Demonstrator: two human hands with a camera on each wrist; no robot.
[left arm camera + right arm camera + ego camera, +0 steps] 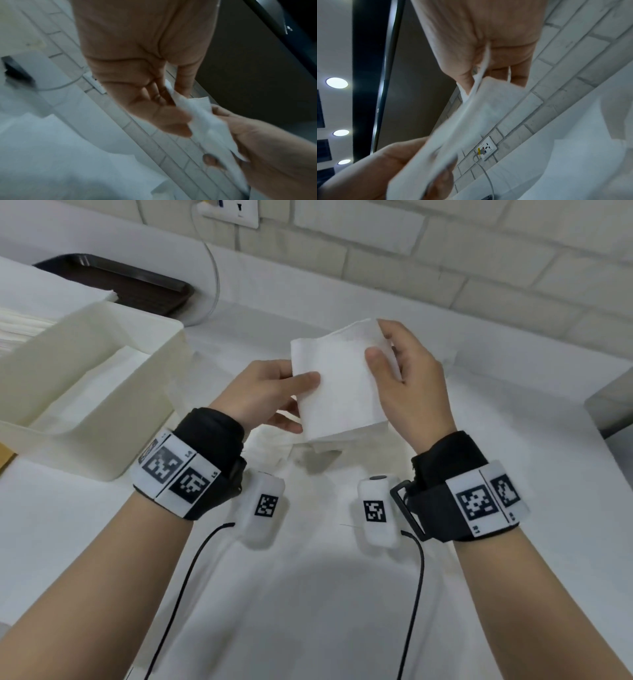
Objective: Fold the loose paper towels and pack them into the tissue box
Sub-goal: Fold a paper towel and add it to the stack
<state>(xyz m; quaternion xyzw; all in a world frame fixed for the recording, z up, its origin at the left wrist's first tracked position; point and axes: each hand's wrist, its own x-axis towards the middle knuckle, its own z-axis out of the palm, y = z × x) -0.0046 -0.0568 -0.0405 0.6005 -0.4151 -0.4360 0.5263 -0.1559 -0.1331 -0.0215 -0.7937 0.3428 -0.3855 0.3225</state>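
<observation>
Seen from the head camera, two bare hands hold one folded white paper towel (342, 381) in the air above a white counter (513, 457). The left hand (260, 395) pinches the towel's left edge, thumb on the near face and fingers behind; the right hand (407, 381) pinches the right edge the same way, thumb in front, fingers wrapped round the far top corner. The towel looks already doubled, with layered edges showing along its bottom. To the left on the counter stands the open cream tissue box (102, 392), well apart from the towel, with what seems to be folded white paper lying flat inside. A dark tray (137, 282) sits farther back by the brick wall, and more white sheets lie on the counter under the hands. From the left wrist camera, the towel (205, 121) runs edge-on between the two hands, the left hand's fingers (171, 121) clamped on one end; the picture is blurred. From the right wrist camera, the right hand's fingers (517, 75) and thumb grip the towel (471, 128), whose separate layers show, while the left hand (393, 169) holds the far end. The folding step seems nearly done or in its last tidying. The next move likely calls for keeping the layers aligned, carrying the towel left, and laying it flat in the box.
</observation>
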